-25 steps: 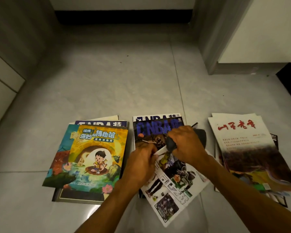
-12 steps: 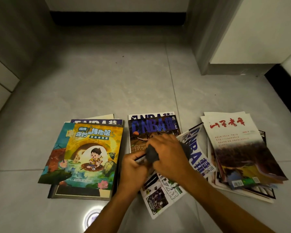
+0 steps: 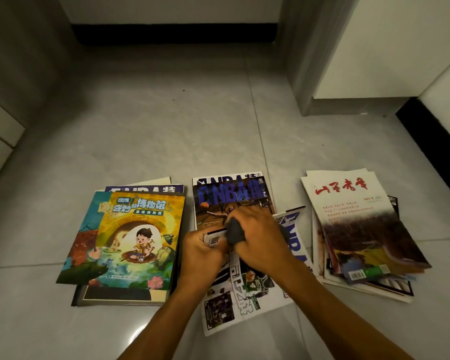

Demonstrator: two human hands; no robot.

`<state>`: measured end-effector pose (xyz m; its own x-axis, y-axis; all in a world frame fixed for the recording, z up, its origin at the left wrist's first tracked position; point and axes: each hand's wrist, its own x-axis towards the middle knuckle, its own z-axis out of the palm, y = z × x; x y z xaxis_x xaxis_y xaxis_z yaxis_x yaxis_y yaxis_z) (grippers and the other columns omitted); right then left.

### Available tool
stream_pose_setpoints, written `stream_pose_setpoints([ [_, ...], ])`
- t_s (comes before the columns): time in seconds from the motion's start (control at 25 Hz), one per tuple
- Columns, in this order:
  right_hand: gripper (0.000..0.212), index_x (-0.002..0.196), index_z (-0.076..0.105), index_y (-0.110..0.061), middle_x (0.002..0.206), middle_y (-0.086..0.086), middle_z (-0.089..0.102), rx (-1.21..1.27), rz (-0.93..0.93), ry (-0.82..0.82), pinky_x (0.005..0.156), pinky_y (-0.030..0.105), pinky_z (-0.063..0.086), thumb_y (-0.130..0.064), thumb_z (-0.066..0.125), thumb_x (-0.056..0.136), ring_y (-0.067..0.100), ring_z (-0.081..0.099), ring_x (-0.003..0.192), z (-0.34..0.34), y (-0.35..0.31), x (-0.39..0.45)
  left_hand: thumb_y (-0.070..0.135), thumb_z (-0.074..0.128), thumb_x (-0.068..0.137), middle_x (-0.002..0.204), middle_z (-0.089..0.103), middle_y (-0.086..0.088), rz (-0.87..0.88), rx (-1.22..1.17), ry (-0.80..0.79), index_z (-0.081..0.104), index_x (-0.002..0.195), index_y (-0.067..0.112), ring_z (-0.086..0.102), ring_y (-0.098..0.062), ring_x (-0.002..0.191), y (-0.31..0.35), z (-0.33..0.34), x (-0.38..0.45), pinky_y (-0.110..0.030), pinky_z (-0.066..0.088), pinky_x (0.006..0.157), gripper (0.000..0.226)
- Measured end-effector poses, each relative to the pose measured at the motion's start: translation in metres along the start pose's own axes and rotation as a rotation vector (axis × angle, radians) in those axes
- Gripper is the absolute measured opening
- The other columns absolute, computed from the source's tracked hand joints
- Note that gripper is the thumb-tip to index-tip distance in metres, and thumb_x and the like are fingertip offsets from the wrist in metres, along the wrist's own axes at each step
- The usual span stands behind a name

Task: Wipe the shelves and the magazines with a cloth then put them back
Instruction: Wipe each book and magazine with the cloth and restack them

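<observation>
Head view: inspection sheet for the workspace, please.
Surface: grey tiled floor, glare spot near the bottom.
Job's things: dark cloth; white NBA magazine being wiped; blue NBA magazine beneath it; left pile topped by a cartoon picture book; right pile topped by a red-titled magazine.
Clutter: nothing seen.
Grips: right hand holds the cloth; left hand pinches the white magazine's edge.
Cables: nothing seen.
Surroundings: white walls, black baseboard.

Dim overall; glare spot on floor tile point(image 3: 138, 333); wide-angle bend at edges.
</observation>
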<state>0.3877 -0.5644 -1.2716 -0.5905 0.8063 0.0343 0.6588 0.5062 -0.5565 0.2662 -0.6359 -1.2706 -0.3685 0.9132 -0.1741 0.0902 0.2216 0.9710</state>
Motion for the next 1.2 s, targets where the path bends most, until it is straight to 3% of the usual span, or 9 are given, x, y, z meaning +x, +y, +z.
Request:
stream_pose_setpoints([
  [0.16,0.023,0.098,0.06,-0.019,0.096,-0.001,0.061,0.049,0.063,-0.091,0.089,0.031,0.037,-0.007,0.064,0.08,0.012,0.049,0.093,-0.003,0.041,-0.004,0.009,0.069,0.084,0.081,0.075,0.004,-0.063,0.001,-0.007,0.074,0.085,0.022,0.072,-0.012,0.074,-0.005,-0.006,-0.009,-0.028,0.058,0.066,0.014],
  [0.32,0.015,0.094,0.06,-0.017,0.092,0.002,0.062,-0.003,0.222,0.026,0.078,0.028,0.033,-0.008,0.063,0.083,0.018,0.053,0.092,-0.01,0.062,-0.014,0.016,0.07,0.085,0.083,0.075,0.005,-0.029,0.065,-0.007,0.074,0.088,0.019,0.071,-0.008,0.076,-0.002,-0.001,-0.011,-0.029,0.058,0.068,0.007],
  [0.52,0.028,0.103,0.059,-0.02,0.102,-0.003,0.059,0.116,0.009,0.086,0.092,0.027,0.034,-0.011,0.066,0.077,0.011,0.047,0.1,0.01,-0.01,-0.015,0.005,0.065,0.086,0.076,0.073,0.001,0.096,0.111,-0.055,0.074,0.083,0.016,0.07,-0.015,0.068,0.005,-0.011,-0.007,-0.027,0.057,0.063,0.014],
  [0.64,0.03,0.107,0.062,-0.017,0.103,0.0,0.062,0.177,-0.049,0.047,0.092,0.024,0.034,-0.007,0.068,0.079,0.008,0.046,0.098,-0.004,0.018,-0.011,0.012,0.067,0.085,0.08,0.074,0.009,0.075,0.144,-0.063,0.072,0.084,0.027,0.071,-0.009,0.072,0.014,-0.026,-0.005,-0.021,0.057,0.061,0.016],
  [0.76,0.023,0.106,0.063,-0.013,0.105,0.006,0.064,0.145,0.259,0.081,0.093,0.032,0.041,-0.001,0.06,0.087,0.013,0.052,0.098,-0.025,0.084,-0.013,0.015,0.066,0.085,0.077,0.074,0.012,0.038,0.166,-0.064,0.069,0.079,0.028,0.071,-0.007,0.072,0.029,-0.038,0.002,-0.021,0.056,0.058,0.014],
  [0.88,0.027,0.102,0.063,-0.017,0.107,0.012,0.065,0.629,0.611,0.394,0.095,0.047,0.048,0.005,0.05,0.092,0.025,0.061,0.099,-0.03,0.11,-0.022,0.014,0.065,0.084,0.079,0.074,0.009,0.09,0.102,0.045,0.069,0.083,0.023,0.071,-0.01,0.072,0.053,-0.048,0.01,-0.027,0.06,0.062,0.009],
  [0.96,0.031,0.108,0.065,-0.021,0.114,0.01,0.065,1.099,0.749,0.583,0.092,0.043,0.049,0.001,0.049,0.093,0.027,0.059,0.106,-0.03,0.084,-0.022,0.014,0.067,0.083,0.081,0.075,0.007,0.199,-0.022,0.141,0.071,0.091,0.023,0.072,-0.011,0.077,0.07,-0.052,0.02,-0.025,0.06,0.066,0.013],
  [1.08,0.038,0.125,0.06,-0.019,0.119,0.015,0.066,1.799,0.78,0.352,0.1,0.053,0.044,-0.039,0.047,0.096,0.034,0.059,0.113,-0.033,0.029,-0.012,0.019,0.067,0.085,0.104,0.071,0.011,0.561,0.263,0.005,0.069,0.108,0.022,0.066,0.0,0.097,0.072,-0.03,0.026,-0.016,0.054,0.082,0.023],
  [1.2,0.07,0.128,0.06,-0.009,0.125,0.019,0.062,1.949,0.795,0.132,0.106,0.051,0.039,-0.059,0.06,0.079,0.036,0.058,0.116,-0.033,0.004,0.0,0.022,0.065,0.084,0.114,0.066,0.01,0.848,0.62,-0.165,0.067,0.113,0.021,0.057,0.001,0.11,0.04,0.003,0.015,-0.021,0.049,0.096,0.029],
])
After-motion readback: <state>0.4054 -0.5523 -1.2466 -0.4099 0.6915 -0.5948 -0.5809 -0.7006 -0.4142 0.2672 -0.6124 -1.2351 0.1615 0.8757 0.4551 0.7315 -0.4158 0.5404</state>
